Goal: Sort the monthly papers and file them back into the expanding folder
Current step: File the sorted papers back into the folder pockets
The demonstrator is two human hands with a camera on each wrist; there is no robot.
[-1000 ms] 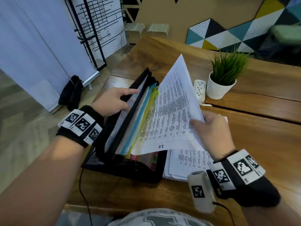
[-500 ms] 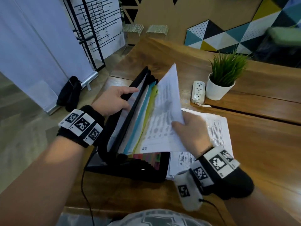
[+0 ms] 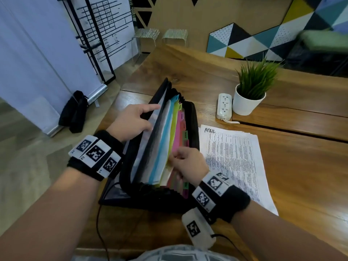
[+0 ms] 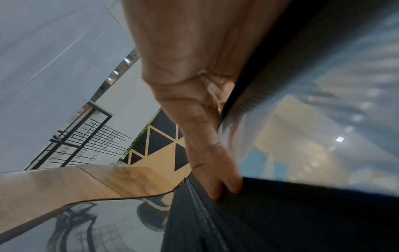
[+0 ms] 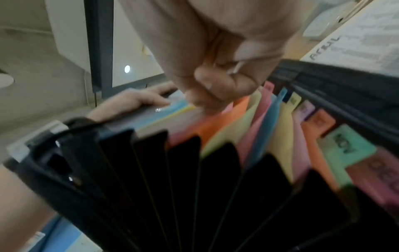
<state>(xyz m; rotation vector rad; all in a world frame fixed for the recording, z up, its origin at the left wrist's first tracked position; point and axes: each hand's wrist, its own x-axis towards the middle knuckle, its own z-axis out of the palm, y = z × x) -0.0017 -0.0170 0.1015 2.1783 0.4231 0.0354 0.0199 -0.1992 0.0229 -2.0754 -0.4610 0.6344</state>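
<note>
1. Black and fanned wide, the expanding folder (image 3: 190, 117) lies open on the desk (image 3: 282, 176) between my two hands, its coloured dividers standing in a row.
2. My left hand (image 3: 131, 121) holds back the folder's left flap: the fingers (image 4: 207, 153) lie nearly straight along its black edge, the index extended and the thumb behind, so they are spread rather than clamped.
3. My right hand (image 3: 188, 164) sits over the near end of the dividers, fingers (image 5: 218, 88) curled together with the tips touching the top edges of the yellow and orange dividers; I cannot tell whether they pinch a sheet or only press there.
4. Just left of those fingertips stand a blue divider (image 3: 162, 140) and a lime one; to their right run pink and orange ones and the tabs, one green tab (image 5: 347, 145) lettered but too blurred to read surely.
5. The stack of printed papers (image 3: 235, 161) lies flat on the desk right of my right-hand fingers, just beside the folder's right wall, its top sheet headed "APRIL" by hand.
6. Beyond those fingers stand a potted plant (image 3: 252, 91) and a white power strip (image 3: 224, 106), side by side.
</note>
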